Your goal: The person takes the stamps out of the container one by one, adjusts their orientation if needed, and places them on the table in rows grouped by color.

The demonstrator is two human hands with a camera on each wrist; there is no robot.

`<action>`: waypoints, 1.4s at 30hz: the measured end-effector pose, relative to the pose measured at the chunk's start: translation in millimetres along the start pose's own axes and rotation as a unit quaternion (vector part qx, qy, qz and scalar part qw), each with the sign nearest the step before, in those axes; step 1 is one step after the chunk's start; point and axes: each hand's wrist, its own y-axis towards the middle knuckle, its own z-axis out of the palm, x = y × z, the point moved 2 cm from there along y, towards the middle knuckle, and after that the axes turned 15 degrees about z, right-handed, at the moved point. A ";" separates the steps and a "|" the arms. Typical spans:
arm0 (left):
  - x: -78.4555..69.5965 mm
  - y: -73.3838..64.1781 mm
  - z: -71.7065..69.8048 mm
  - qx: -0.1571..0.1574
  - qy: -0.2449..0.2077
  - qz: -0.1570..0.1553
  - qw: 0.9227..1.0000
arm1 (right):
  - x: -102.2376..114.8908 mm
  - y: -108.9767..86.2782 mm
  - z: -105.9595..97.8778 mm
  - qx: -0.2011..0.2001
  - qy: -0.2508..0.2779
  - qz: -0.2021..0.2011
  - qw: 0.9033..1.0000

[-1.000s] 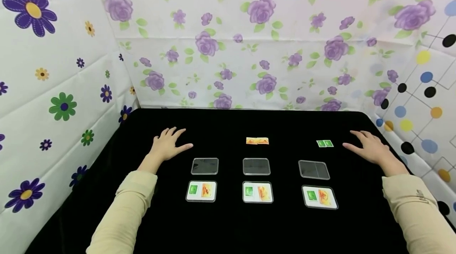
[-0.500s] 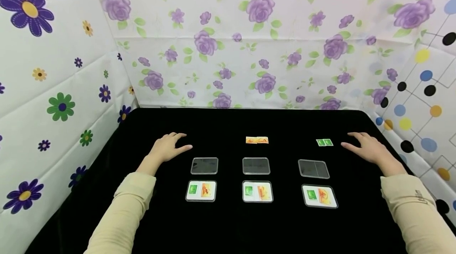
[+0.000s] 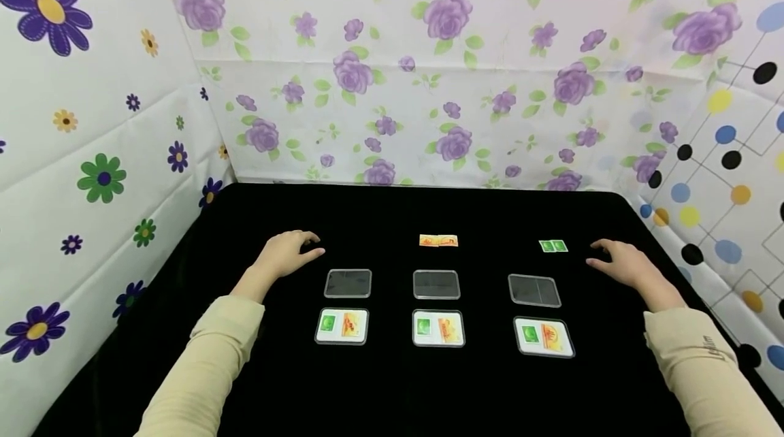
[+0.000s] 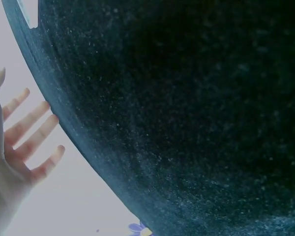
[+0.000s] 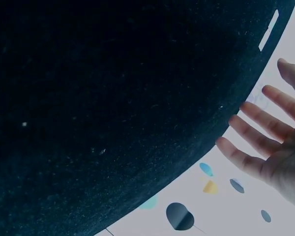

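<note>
My left hand (image 3: 284,253) is over the black cloth at the left, fingers loosely bent and holding nothing. Nearest to it lies a clear flat plastic case (image 3: 348,284). My right hand (image 3: 623,264) is at the far right, also holding nothing, its fingertips a short way from two small green stamps (image 3: 553,246). Two orange stamps (image 3: 437,240) lie side by side at the back middle. In the left wrist view the left fingers (image 4: 32,123) are spread apart; the right fingers (image 5: 253,132) look much the same in the right wrist view.
Two more clear cases, one in the middle (image 3: 436,284) and one tilted at right (image 3: 534,290), complete a row. In front lie three cases with white cards, left (image 3: 341,326), middle (image 3: 438,328) and right (image 3: 544,337), each showing a green and an orange stamp. Patterned cloth walls (image 3: 392,69) enclose the table.
Both hands' fingers have drawn in from a wider spread to a looser bend. The hands stay near their places, and the head view has shifted slightly. Stamps and cases have not moved.
</note>
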 end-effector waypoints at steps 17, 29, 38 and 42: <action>-4.1 -4.5 9.0 -0.029 -0.015 0.015 0.999 | 4.4 -12.8 -6.4 -0.003 -0.014 -0.015 1.000; -10.6 -21.4 2.4 -0.031 -0.026 0.029 0.999 | 20.8 -18.3 -8.4 -0.010 -0.037 -0.033 0.999; -15.5 -37.6 -0.3 -0.055 -0.055 0.035 0.996 | 28.5 -20.1 -7.9 -0.027 -0.026 -0.048 0.998; -17.9 -46.0 -0.1 -0.056 -0.058 0.042 0.996 | 31.4 -22.6 -7.0 -0.020 -0.028 -0.051 0.998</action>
